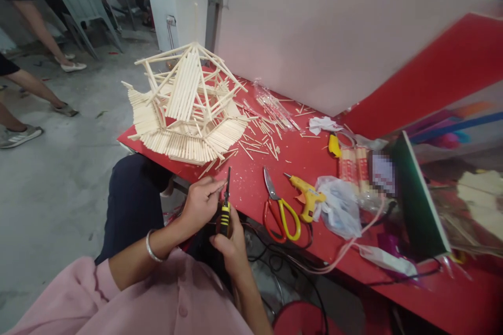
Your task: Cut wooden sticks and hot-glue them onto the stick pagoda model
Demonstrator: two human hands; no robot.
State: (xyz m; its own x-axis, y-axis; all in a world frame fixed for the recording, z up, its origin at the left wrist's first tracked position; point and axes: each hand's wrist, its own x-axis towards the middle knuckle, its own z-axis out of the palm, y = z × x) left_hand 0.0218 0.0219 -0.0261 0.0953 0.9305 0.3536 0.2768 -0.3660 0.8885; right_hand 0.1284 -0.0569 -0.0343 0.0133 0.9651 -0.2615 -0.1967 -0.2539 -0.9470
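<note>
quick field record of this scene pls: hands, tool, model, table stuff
left hand: pinches a thin stick against the cutter's tip
right hand: grips the cutter's handle
cutter: black and yellow, upright at the table edge
model: stick-built pavilion on the red table
near the hands: scissors, yellow glue gun, loose sticks

Your right grip [230,243] holds yellow-handled cutters [225,209], left grip [200,201] pinching a stick at the tip, beside the stick house [184,107] on the red counter [251,183].

Single head-worn view; looks forward and down, tilted, close over the long red-topped table [314,162]; concrete floor [58,178] at left.
</note>
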